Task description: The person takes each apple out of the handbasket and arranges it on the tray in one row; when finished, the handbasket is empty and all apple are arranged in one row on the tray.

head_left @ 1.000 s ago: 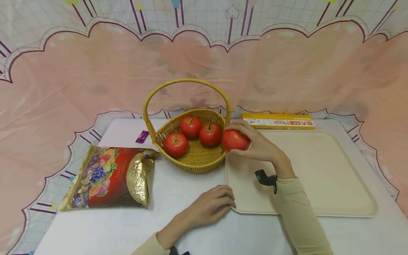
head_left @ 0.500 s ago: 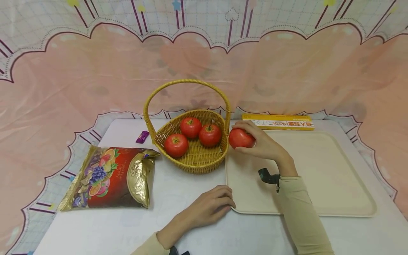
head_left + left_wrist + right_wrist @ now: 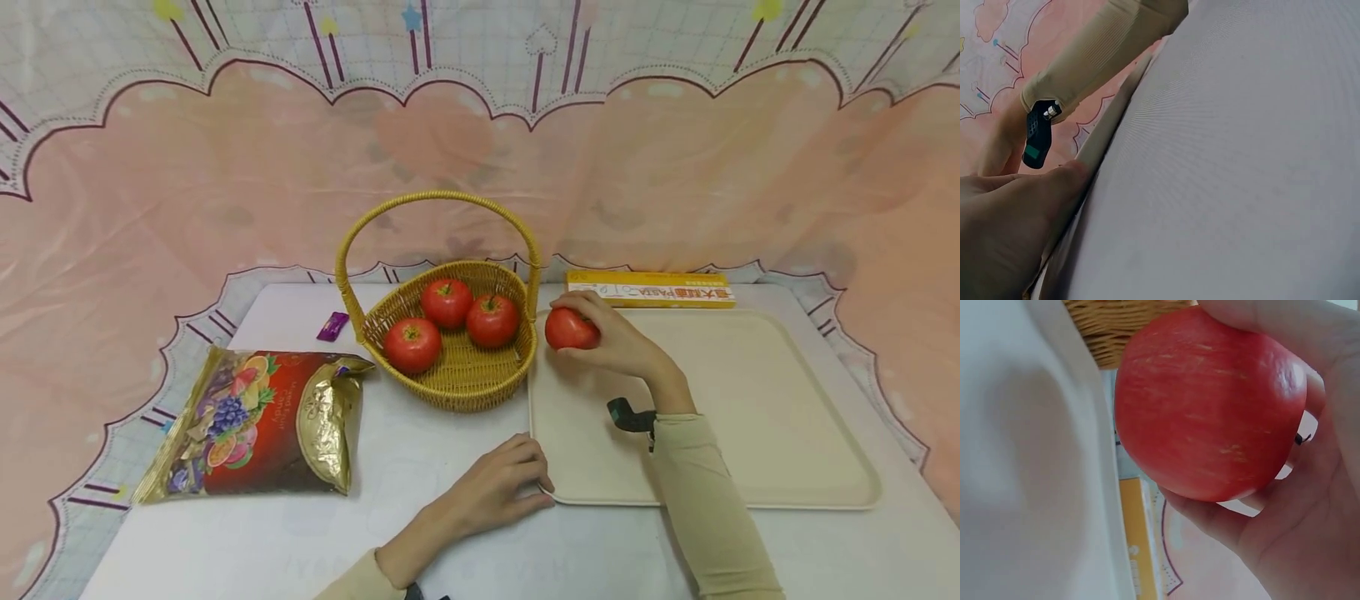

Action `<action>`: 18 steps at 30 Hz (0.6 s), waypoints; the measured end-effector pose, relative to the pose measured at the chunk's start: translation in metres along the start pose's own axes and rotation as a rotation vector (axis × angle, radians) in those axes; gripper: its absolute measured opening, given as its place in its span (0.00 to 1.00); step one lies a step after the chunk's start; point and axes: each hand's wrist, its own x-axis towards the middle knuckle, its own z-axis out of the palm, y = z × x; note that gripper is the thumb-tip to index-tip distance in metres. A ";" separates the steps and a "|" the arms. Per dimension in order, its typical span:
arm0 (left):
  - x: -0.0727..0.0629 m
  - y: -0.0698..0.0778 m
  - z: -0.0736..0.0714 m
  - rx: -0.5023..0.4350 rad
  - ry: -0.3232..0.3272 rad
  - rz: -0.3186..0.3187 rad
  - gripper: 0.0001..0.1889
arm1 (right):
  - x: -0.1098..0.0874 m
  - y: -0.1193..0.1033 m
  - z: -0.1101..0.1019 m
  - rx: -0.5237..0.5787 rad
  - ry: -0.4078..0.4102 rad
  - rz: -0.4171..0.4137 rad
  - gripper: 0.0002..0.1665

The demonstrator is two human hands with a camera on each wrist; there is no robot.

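Note:
A red apple is gripped by my right hand, above the far left corner of the beige tray. Streaked skin and a short stem show on this apple in the right wrist view, fingers and thumb around its sides. My left hand holds the tray's near left corner, fingers bent over the rim. In the left wrist view its thumb lies along the tray's edge. Left of the tray stands a wicker basket with a tall handle, and three red apples lie in it.
A red and gold candy bag lies on the left of the white table. Behind it is a small purple wrapped candy. A yellow pasta box lies behind the tray, before a pink patterned cloth.
My right hand has carried the apple rightward from the basket's right rim to over the tray, and slightly down. The left hand stays at the tray's corner.

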 end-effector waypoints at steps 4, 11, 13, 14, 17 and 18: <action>0.000 0.001 0.002 -0.006 -0.002 -0.022 0.06 | 0.000 0.006 0.002 -0.023 -0.008 0.011 0.36; -0.001 0.004 0.003 0.004 -0.019 -0.051 0.07 | 0.001 0.009 0.008 -0.030 -0.049 0.063 0.37; -0.001 0.005 0.003 0.005 -0.021 -0.056 0.07 | 0.001 0.010 0.010 -0.035 -0.064 0.071 0.38; -0.001 0.005 0.003 0.000 -0.022 -0.058 0.07 | 0.001 0.010 0.011 -0.036 -0.069 0.073 0.38; -0.001 0.005 0.002 -0.013 -0.020 -0.061 0.06 | 0.001 0.011 0.014 -0.044 -0.074 0.068 0.39; -0.002 0.005 0.002 -0.010 -0.019 -0.056 0.06 | 0.002 0.011 0.015 -0.046 -0.074 0.068 0.40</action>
